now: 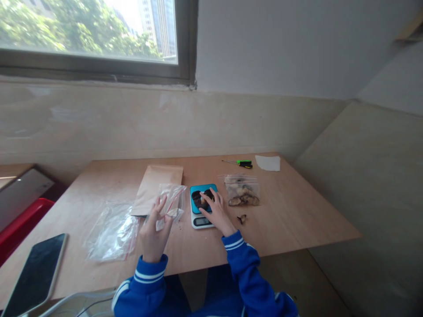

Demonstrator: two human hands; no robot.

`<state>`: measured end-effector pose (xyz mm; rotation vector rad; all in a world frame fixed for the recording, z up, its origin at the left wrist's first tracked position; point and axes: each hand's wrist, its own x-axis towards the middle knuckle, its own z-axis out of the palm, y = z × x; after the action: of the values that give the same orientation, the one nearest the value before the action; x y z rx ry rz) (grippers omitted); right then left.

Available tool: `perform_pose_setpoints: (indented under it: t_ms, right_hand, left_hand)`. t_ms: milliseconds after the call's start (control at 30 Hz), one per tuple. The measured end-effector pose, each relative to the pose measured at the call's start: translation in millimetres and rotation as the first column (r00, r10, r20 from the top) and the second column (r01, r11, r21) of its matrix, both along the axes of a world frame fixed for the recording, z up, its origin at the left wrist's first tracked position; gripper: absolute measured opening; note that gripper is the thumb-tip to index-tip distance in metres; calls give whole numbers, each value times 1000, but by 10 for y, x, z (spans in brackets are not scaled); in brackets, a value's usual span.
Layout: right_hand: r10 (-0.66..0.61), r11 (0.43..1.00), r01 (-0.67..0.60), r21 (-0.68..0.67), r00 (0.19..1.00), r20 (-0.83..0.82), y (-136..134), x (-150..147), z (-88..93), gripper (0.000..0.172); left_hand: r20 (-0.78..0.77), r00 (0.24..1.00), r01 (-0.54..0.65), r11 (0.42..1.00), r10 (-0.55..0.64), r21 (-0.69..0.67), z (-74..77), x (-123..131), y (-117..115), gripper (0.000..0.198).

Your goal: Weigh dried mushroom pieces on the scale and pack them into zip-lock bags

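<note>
My right hand (218, 213) reaches over a small kitchen scale (195, 222) with a blue top and a white base. Its fingers are spread above dark dried mushrooms (197, 199) on the scale; whether the fingertips touch them is hard to see. My left hand (154, 235) is raised beside a small clear zip bag (176, 193) with a red seal line, thumb and fingers apart. Part of that bag is hidden behind the left hand. Right of the scale stands a zip bag of dried mushrooms (243, 193). One loose mushroom piece (242, 219) lies in front of it.
A brown paper bag (148, 180) lies behind the left hand, and clear plastic bags (110, 233) lie to its left. A phone or tablet (36, 273) rests at the near left. Screwdrivers (243, 163) and white paper (268, 163) are at the back right.
</note>
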<state>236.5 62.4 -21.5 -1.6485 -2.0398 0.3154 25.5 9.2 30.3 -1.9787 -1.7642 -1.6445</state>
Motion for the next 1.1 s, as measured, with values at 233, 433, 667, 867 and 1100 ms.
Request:
perform_pose_setpoints:
  t_ms: [233, 433, 667, 867, 1100]
  right_hand:
    - [35, 998, -30, 57, 996, -81, 75, -29, -189, 41]
    - [52, 993, -31, 112, 980, -191, 102, -4, -232, 27]
    - [67, 988, -7, 156, 921, -384, 103, -16, -193, 22]
    - [-83, 997, 44, -71, 543, -836, -73, -194, 323, 33]
    - [-51, 964, -150, -220, 707, -706, -285, -367, 646, 20]
  left_hand:
    - [284, 958, -6, 991, 45, -136, -150, 146, 52, 9]
    - [509, 843, -37, 961, 178, -275, -92, 296, -5, 27]
    - [527, 810, -89, 942, 258, -324, -117, 298, 21, 22]
    - [594, 772, -9, 938, 227, -347, -240, 329, 38, 22]
    - [697, 698, 95, 943, 167, -320, -228, 437, 7, 22]
